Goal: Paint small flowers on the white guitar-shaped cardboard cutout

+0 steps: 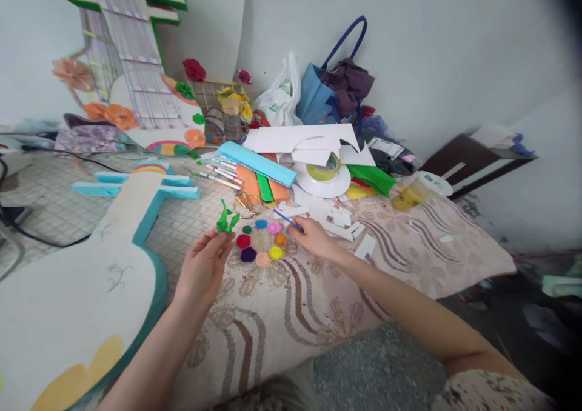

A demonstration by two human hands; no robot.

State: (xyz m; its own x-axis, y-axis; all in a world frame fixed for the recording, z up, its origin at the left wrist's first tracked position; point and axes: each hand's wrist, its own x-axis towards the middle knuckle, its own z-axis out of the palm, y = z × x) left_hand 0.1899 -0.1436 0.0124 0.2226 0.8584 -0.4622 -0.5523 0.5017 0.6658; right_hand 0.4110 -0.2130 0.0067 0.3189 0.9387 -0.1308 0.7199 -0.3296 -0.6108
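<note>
My left hand (205,264) pinches a small green paper leaf piece (226,219) and holds it up just left of a round paint palette (261,242) with several coloured wells. On the right side of the palette, my right hand (313,236) grips a thin blue paintbrush (285,218), whose handle points up and to the left. Both hands hover over a beige patterned cloth (318,290) spread on the floor.
A big white guitar-shaped board with a teal edge (91,277) lies at the left. Behind the palette sit scissors (248,205), markers (220,174), coloured paper sheets, a tape roll (324,170), white paper scraps, a yellow jar (409,197), bags against the wall and a decorated guitar cut-out (131,65).
</note>
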